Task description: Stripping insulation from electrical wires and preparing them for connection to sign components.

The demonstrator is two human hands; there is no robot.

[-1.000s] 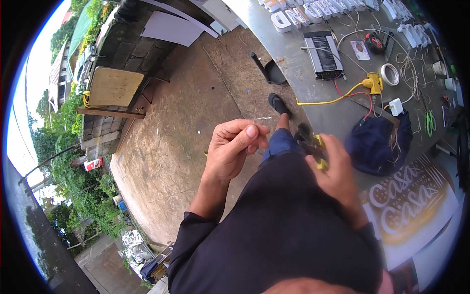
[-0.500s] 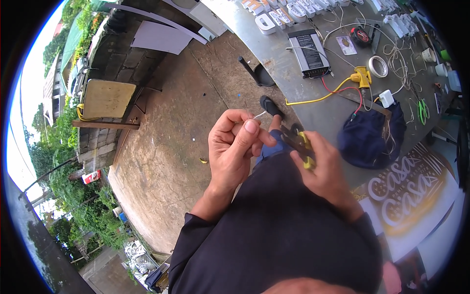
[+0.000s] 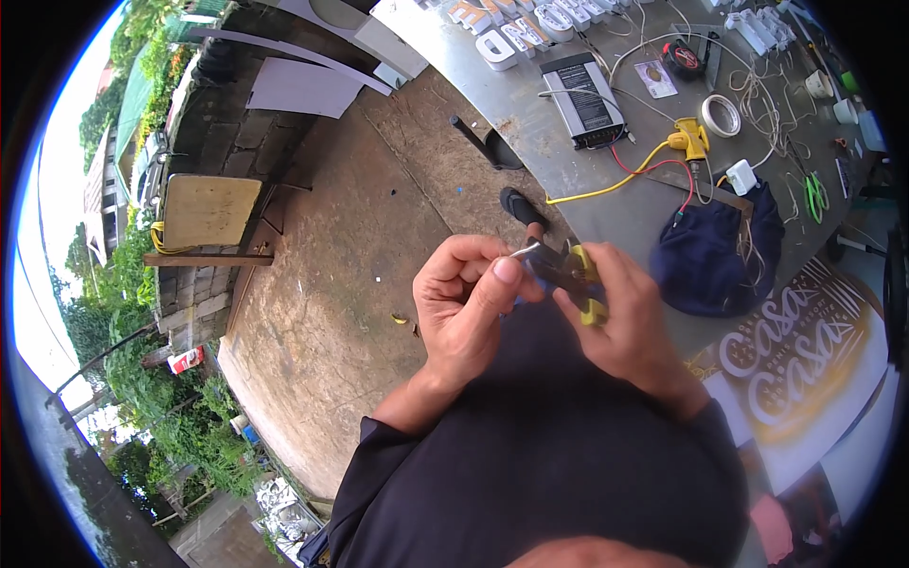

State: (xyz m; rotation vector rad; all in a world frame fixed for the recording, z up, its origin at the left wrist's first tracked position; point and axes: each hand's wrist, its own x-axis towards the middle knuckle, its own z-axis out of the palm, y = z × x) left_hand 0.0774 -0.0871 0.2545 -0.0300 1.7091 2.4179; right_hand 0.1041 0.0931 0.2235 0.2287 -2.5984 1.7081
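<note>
In front of my dark shirt, my left hand (image 3: 462,310) pinches a thin white wire (image 3: 524,252) between thumb and fingertips, its short end sticking out to the right. My right hand (image 3: 623,327) is closed around yellow-handled pliers (image 3: 557,269). Their dark jaws point left and meet the end of the wire, close beside my left thumb. Whether the jaws are closed on it I cannot tell. The rest of the wire is hidden behind my left fingers.
On the metal table (image 3: 530,123) to the right lie a power supply box (image 3: 582,99), a yellow socket (image 3: 691,140), a tape roll (image 3: 721,115), a tape measure (image 3: 682,59), green-handled scissors (image 3: 815,196) and dark blue cloth (image 3: 710,260). Several channel letters (image 3: 497,49) stand beyond.
The pliers' jaws have come up to the end of the wire, which was apart from them before. My left hand has shifted slightly right and down, still pinching the wire.
</note>
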